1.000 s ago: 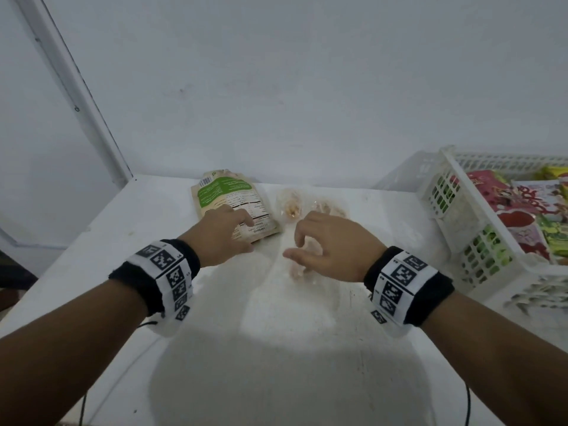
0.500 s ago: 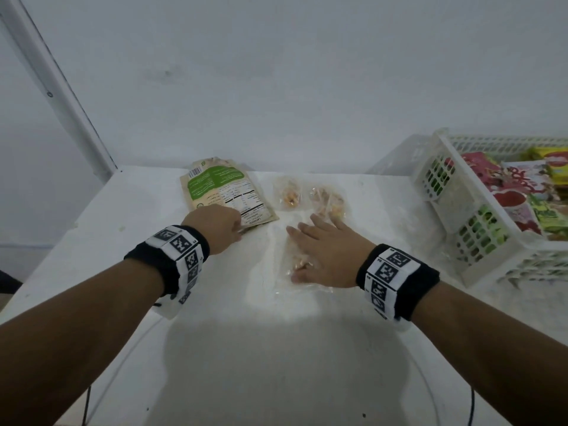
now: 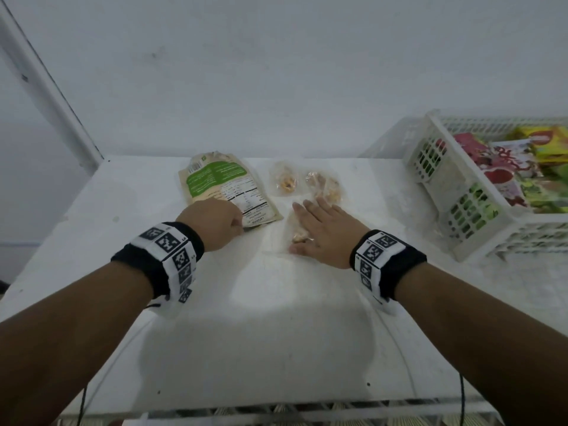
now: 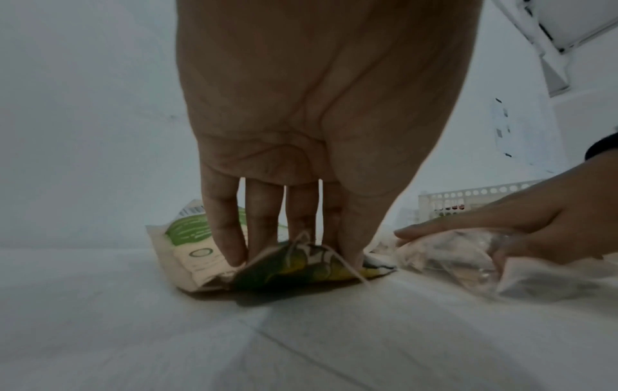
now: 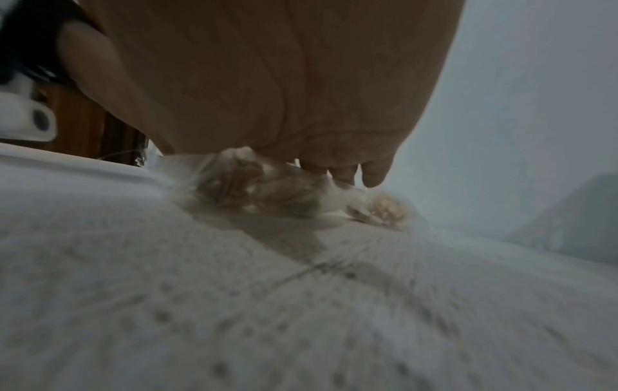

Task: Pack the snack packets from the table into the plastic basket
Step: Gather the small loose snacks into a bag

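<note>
Table [image 3: 276,333] lies bare toward its near edge, left hand [image 3: 212,222] pinching the green pouch [image 3: 221,182] corner, right hand [image 3: 322,232] flat-fingered on a clear packet [image 3: 296,229], basket [image 3: 455,216] right

green-and-beige snack pouch [image 3: 226,187], nutrition table, print illegible

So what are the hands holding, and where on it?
The left hand pinches the near corner of the green-and-beige packet. The right hand lies flat on a clear snack bag, pressing rather than gripping it.
</note>
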Demonstrator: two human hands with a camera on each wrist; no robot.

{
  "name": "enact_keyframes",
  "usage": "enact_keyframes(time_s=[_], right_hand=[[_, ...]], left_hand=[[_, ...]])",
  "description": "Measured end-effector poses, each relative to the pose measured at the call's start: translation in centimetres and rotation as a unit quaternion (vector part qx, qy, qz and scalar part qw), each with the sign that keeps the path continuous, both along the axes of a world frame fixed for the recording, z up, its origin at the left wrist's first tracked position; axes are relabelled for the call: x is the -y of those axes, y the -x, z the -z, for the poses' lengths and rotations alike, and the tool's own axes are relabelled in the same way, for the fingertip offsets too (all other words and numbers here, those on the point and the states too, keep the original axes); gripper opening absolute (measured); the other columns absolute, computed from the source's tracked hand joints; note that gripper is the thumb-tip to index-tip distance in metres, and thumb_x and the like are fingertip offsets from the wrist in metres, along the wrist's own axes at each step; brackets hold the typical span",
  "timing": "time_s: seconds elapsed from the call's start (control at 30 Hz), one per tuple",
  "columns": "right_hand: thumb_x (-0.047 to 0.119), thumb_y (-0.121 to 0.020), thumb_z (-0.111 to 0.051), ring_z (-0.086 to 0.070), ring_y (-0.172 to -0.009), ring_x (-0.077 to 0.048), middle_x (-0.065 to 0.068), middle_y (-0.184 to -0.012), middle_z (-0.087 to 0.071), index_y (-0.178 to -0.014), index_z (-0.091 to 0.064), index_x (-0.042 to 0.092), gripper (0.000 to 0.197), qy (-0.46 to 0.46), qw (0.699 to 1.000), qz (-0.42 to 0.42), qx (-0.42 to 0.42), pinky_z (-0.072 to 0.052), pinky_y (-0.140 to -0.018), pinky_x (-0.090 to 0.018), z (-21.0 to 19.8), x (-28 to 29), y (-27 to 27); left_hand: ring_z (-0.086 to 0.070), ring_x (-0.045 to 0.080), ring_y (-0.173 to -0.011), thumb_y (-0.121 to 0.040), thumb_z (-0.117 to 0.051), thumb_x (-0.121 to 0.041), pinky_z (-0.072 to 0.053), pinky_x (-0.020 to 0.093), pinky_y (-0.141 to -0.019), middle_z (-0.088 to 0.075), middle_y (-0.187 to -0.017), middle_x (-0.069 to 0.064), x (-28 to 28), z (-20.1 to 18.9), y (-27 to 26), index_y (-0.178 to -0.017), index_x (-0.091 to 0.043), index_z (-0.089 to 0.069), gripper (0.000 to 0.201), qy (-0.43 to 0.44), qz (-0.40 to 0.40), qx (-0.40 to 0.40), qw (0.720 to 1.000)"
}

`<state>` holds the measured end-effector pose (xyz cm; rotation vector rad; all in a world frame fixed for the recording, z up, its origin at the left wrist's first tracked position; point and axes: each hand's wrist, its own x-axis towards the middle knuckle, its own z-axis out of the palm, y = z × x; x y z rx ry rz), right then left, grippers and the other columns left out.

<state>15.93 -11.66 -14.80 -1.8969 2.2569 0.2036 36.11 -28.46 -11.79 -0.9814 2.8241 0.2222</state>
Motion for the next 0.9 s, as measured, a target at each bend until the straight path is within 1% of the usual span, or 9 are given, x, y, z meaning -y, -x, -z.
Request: enact_keyframes(time_s=[0.13,0.23,0.3,0.37,0.5,0.67,0.77,0.83,0.9], right_hand=[[0.083,-0.089,-0.023,-0.002,-0.157,-0.029,-0.007,-0.171,-0.005,-0.163,-0.002,0.021,0.099,0.018,1.0,-0.003,-0.018,-0.005,-0.126,-0.049,-1.0,0.0,-0.1],[0.083,-0.081,-0.012,-0.029,-0.147,-0.029,-0.006,-0.16,-0.032,-0.157,-0.029,0.025,0.097,0.103,0.994,-0.024,0.003,-0.026,-0.119,-0.05,-2.8,-0.2,-0.7],[0.068,-0.091,-0.033,-0.048,-0.125,-0.031,-0.007,-0.139,-0.049,-0.142,-0.051,0.024,0.07,0.176,0.982,-0.073,0.019,-0.044,-0.103,-0.05,-3.7,-0.3,-1.0],[0.044,-0.094,-0.06,-0.053,-0.107,-0.031,-0.008,-0.122,-0.055,-0.127,-0.062,0.023,0.039,0.247,0.96,-0.124,0.028,-0.051,-0.089,-0.049,-4.1,0.0,-1.3],[0.03,-0.087,-0.073,-0.054,-0.101,-0.031,-0.008,-0.117,-0.056,-0.123,-0.066,0.022,0.038,0.32,0.931,-0.172,0.016,-0.05,-0.084,-0.045,-4.0,1.0,-2.4],[0.024,-0.086,-0.075,-0.053,-0.089,-0.029,-0.008,-0.105,-0.056,-0.112,-0.068,0.015,0.029,0.401,0.898,-0.179,0.011,-0.049,-0.072,-0.043,-4.4,1.8,-3.7],[0.018,-0.087,-0.075,-0.055,-0.083,-0.03,-0.009,-0.099,-0.058,-0.109,-0.064,0.013,0.025,0.463,0.864,-0.198,0.033,-0.05,-0.068,-0.043,-5.1,2.0,-4.3],[0.018,-0.086,-0.075,-0.054,-0.081,-0.028,-0.008,-0.099,-0.057,-0.117,-0.064,0.015,0.032,0.468,0.86,-0.198,0.035,-0.049,-0.067,-0.042,-5.6,2.2,-4.8],[0.015,-0.086,-0.073,-0.052,-0.078,-0.028,-0.008,-0.095,-0.056,-0.112,-0.068,0.013,0.026,0.47,0.858,-0.203,0.04,-0.048,-0.063,-0.042,-5.7,2.4,-5.1]], left_hand=[[-0.061,0.017,-0.086,-0.1,-0.054,-0.035,-0.048,0.03,-0.074,-0.068,-0.092,-0.007,-2.0,-0.2,-0.9,-0.092,-0.026,-0.07,0.021,-0.03,-0.032,-0.054,0.998],[-0.062,0.018,-0.084,-0.099,-0.054,-0.038,-0.052,0.032,-0.076,-0.067,-0.088,-0.009,-3.1,-1.0,-1.4,-0.091,-0.028,-0.071,0.022,-0.03,-0.061,-0.101,0.993],[-0.062,0.019,-0.083,-0.099,-0.053,-0.038,-0.053,0.034,-0.075,-0.068,-0.087,-0.01,-3.8,-1.5,-1.6,-0.091,-0.028,-0.07,0.022,-0.008,-0.072,-0.125,0.989],[-0.062,0.022,-0.079,-0.1,-0.053,-0.038,-0.051,0.034,-0.069,-0.069,-0.084,-0.006,-4.7,-2.1,-1.7,-0.089,-0.027,-0.069,0.022,0.03,-0.086,-0.16,0.983],[-0.061,0.026,-0.073,-0.098,-0.056,-0.037,-0.052,0.039,-0.067,-0.07,-0.079,-0.003,-6.0,-3.8,-2.4,-0.089,-0.025,-0.068,0.019,0.064,-0.12,-0.259,0.956],[-0.057,0.004,-0.062,-0.096,-0.062,-0.031,-0.041,0.026,-0.056,-0.067,-0.075,-0.016,-7.4,-5.8,-3.1,-0.086,-0.03,-0.069,0.013,-0.004,-0.134,-0.374,0.918],[-0.06,0.01,-0.062,-0.096,-0.064,-0.03,-0.042,0.025,-0.052,-0.068,-0.076,-0.015,-7.6,-6.3,-3.3,-0.081,-0.029,-0.068,0.015,-0.022,-0.142,-0.386,0.911],[-0.062,0.011,-0.064,-0.096,-0.064,-0.031,-0.041,0.02,-0.052,-0.068,-0.077,-0.018,-7.7,-6.4,-3.6,-0.079,-0.03,-0.067,0.017,-0.026,-0.142,-0.388,0.91],[-0.065,0.009,-0.069,-0.097,-0.065,-0.029,-0.04,0.015,-0.053,-0.068,-0.078,-0.017,-7.8,-6.4,-3.7,-0.079,-0.029,-0.067,0.018,-0.034,-0.144,-0.399,0.905]])
